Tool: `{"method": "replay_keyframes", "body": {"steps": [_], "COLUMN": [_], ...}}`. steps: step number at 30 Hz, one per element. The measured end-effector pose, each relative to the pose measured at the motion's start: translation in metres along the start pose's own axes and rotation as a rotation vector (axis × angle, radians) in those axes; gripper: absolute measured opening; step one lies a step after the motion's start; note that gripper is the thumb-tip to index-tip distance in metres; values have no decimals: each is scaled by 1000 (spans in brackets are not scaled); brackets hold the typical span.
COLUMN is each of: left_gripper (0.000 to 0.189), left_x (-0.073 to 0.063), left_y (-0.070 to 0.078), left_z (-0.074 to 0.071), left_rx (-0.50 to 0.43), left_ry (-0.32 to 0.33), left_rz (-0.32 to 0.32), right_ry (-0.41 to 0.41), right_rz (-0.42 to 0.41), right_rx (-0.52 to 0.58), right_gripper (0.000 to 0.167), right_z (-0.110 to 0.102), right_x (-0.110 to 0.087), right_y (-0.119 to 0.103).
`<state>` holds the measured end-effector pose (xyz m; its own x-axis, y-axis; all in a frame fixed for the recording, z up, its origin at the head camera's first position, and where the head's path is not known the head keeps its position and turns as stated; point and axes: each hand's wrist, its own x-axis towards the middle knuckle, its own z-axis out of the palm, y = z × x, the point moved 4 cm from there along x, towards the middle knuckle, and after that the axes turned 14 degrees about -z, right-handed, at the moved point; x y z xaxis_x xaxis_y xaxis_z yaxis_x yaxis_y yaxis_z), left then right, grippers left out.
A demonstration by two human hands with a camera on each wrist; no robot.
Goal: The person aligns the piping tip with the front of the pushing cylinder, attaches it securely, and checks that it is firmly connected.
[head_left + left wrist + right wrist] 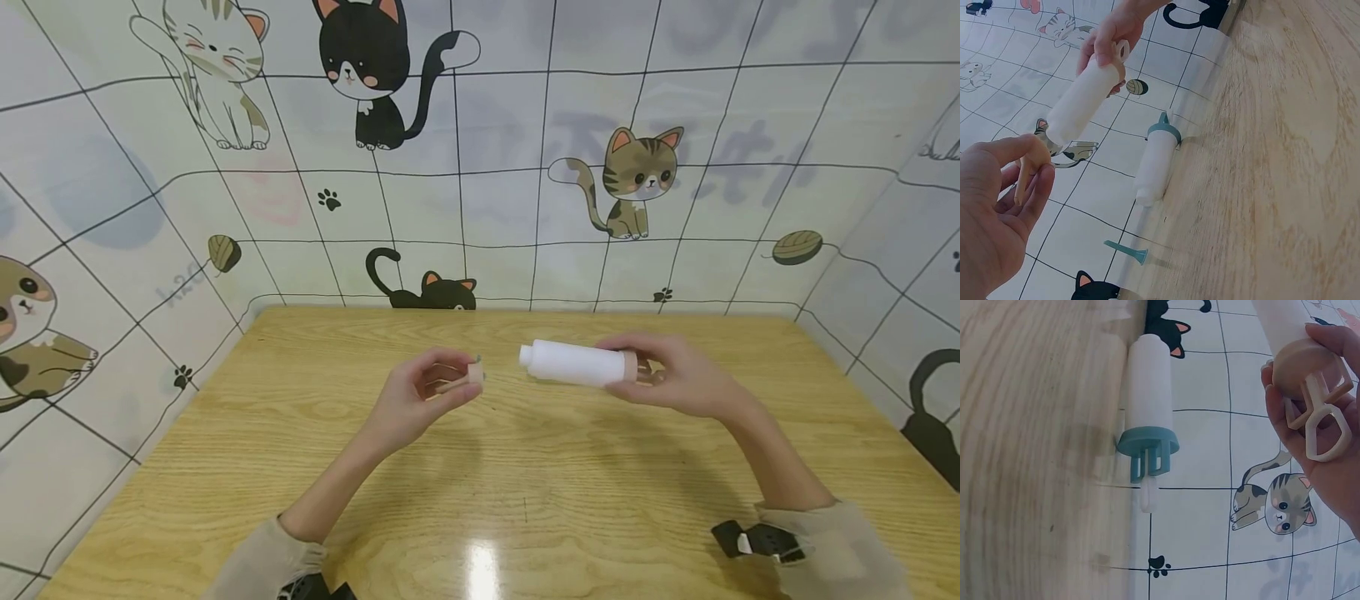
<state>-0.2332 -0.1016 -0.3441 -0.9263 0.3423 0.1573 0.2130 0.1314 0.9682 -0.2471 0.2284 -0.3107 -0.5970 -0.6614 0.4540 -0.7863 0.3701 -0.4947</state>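
My left hand (411, 398) pinches a small beige nozzle (475, 373) between thumb and fingertips. In the left wrist view the nozzle (1036, 153) shows a flared end and a thin stem. My right hand (678, 377) grips a white-barrelled plunger syringe (573, 364) by its beige collar, above the table. Its narrow white tip points left at the nozzle, a short gap apart in the head view. A loop handle (1329, 432) sticks out of the collar behind my right fingers.
A second white syringe (1155, 162) with a teal collar (1149, 442) lies on the wooden table (300, 467) by the back wall. Beside it is a teal nozzle (1127, 250). Both are largely hidden in the head view. Cat-printed sheets (495, 208) enclose the table.
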Motion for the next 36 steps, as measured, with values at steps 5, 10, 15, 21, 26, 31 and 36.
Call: {"method": "replay_keyframes", "body": {"steps": [5, 10, 15, 21, 26, 31, 36], "left_gripper": [33, 30, 31, 32, 31, 31, 30], "left_x": [1, 3, 5, 7, 9, 11, 12], "left_y": [2, 7, 12, 16, 19, 21, 20], "left_z": [2, 7, 12, 17, 22, 27, 30], "left_rx": [-16, -32, -47, -72, -87, -91, -91], "left_ry": [-6, -21, -33, -48, -59, -80, -102], "left_rz": [-8, 10, 17, 52, 74, 82, 94], "right_ry": [26, 20, 7, 2, -7, -14, -18], "right_rz": [-50, -66, -73, -118, -126, -119, -127], "right_rx": [27, 40, 50, 26, 38, 23, 6], "right_gripper": [46, 48, 50, 50, 49, 49, 49], "right_z": [-6, -8, -8, -6, -4, -3, -3], "right_x": [0, 0, 1, 4, 5, 4, 4], "right_y": [-6, -13, -18, -24, -26, -27, -28]}}
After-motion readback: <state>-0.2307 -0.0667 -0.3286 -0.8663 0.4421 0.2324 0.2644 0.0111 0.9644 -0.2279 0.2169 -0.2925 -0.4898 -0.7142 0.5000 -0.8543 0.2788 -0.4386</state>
